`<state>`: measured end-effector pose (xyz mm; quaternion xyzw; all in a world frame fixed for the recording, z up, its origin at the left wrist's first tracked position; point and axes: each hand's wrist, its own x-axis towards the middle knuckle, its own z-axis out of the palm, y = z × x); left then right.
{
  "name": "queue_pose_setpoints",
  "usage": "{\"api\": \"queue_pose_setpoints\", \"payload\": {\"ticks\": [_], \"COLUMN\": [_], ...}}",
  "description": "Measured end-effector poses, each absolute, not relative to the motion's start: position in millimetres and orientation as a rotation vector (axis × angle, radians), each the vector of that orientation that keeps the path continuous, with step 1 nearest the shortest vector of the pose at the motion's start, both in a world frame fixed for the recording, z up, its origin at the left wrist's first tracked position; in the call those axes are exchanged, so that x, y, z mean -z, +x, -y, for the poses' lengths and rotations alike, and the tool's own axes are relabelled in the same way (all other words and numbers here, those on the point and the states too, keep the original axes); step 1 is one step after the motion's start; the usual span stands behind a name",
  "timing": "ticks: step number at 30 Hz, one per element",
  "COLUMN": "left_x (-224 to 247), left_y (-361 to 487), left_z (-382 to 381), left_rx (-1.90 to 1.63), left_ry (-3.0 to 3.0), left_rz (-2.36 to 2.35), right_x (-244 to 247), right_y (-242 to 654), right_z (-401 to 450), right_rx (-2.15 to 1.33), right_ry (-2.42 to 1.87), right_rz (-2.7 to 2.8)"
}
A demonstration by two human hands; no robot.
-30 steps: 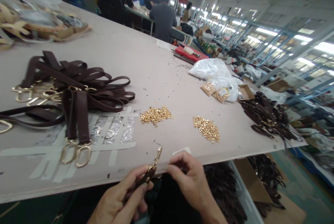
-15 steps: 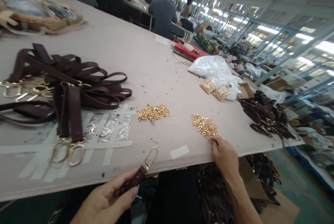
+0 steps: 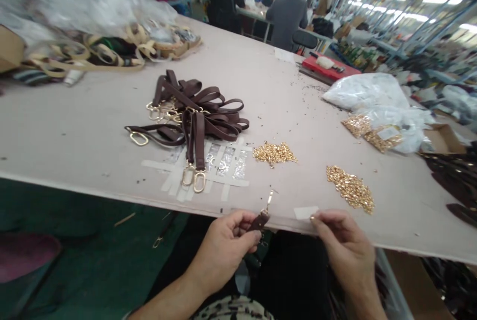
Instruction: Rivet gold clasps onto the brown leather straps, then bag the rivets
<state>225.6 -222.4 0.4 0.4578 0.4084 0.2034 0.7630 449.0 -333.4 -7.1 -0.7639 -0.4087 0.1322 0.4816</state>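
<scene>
My left hand (image 3: 225,245) grips the end of a dark brown strap (image 3: 259,221) with a gold clasp (image 3: 270,201) pointing up, just off the table's front edge. Beside a pale tape piece (image 3: 303,212), my right hand (image 3: 346,245) pinches a tiny gold piece (image 3: 312,217) between thumb and fingertips. Two heaps of small gold pieces lie on the table, one near the middle (image 3: 275,153) and one further right (image 3: 350,188). Several brown straps (image 3: 208,123) with gold clasps are piled left of them, partly over taped clear packets (image 3: 225,161).
Plastic bags and beige straps (image 3: 112,56) cover the table's far left. On the right are a red tray (image 3: 330,66), white plastic bags (image 3: 372,94), an open carton (image 3: 443,138) and more dark straps (image 3: 454,181). Several people are at work beyond the table (image 3: 112,116).
My right hand has left the right gold heap and come closer to my left hand with a tiny piece. The view has swung left, and the clasp in my left hand is now seen edge-on.
</scene>
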Motion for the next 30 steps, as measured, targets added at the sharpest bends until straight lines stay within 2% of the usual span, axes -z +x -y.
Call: {"api": "queue_pose_setpoints", "payload": {"ticks": [5, 15, 19, 30], "left_x": [-6.3, -1.2, -4.3, -5.1], "left_y": [224.7, 221.7, 219.3, 226.9], "left_z": [223.1, 228.7, 230.2, 239.3], "left_rx": [-0.503, -0.594, -0.651, -0.782], "left_ry": [1.118, 1.277, 1.459, 1.757], "left_rz": [-0.880, -0.853, -0.846, -0.697], "right_x": [8.8, -1.0, 0.0, 13.2], "right_y": [371.4, 361.7, 357.6, 364.8], "right_z": [310.5, 303.7, 307.9, 311.4], "right_rx": [-0.340, -0.145, -0.133, -0.719], "right_ry": [-1.584, -1.559, -1.586, -1.490], "right_rz": [1.324, 1.597, 1.525, 0.838]}}
